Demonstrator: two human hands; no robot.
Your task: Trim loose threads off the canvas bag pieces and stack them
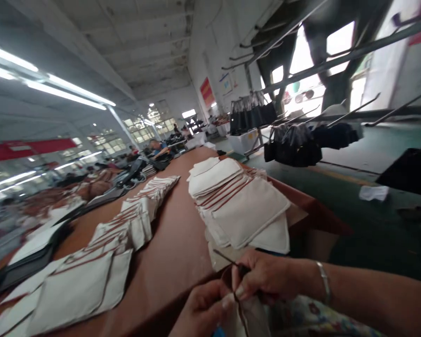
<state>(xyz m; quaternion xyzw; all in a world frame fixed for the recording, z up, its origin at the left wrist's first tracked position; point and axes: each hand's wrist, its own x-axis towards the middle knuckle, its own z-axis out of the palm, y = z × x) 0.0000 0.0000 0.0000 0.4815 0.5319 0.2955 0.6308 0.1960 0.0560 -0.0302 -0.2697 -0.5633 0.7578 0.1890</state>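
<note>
- Both hands meet at the bottom edge of the view, at the near end of the desk (175,243).
- Closed around a piece of pale cloth (247,316), the left hand (201,311) grips it from the left side, fingers curled over it.
- Pinching the top of the same cloth piece, the right hand (266,278) has its fingertips (239,292) pressed on a dark cord or strap (236,274) that runs along the cloth's edge; the blur hides which it is.
- A thin dark stick-like end (222,256) pokes out up-left from the right hand's grip, over the desk edge.
- A metal bangle (324,281) sits on the right wrist.
- A stack of pale cloth bags (245,206) with red trim lies on the desk just beyond the hands, fanned toward the far end along the desk's right edge.
- A second row of the same bags (101,262) runs along the desk's left side, well apart from the hands.
- Dark bags (296,145) hang on metal rails to the right of the desk, above a green floor (372,229).
- Other people (156,146) sit at the desk's far end, small and blurred.
</note>
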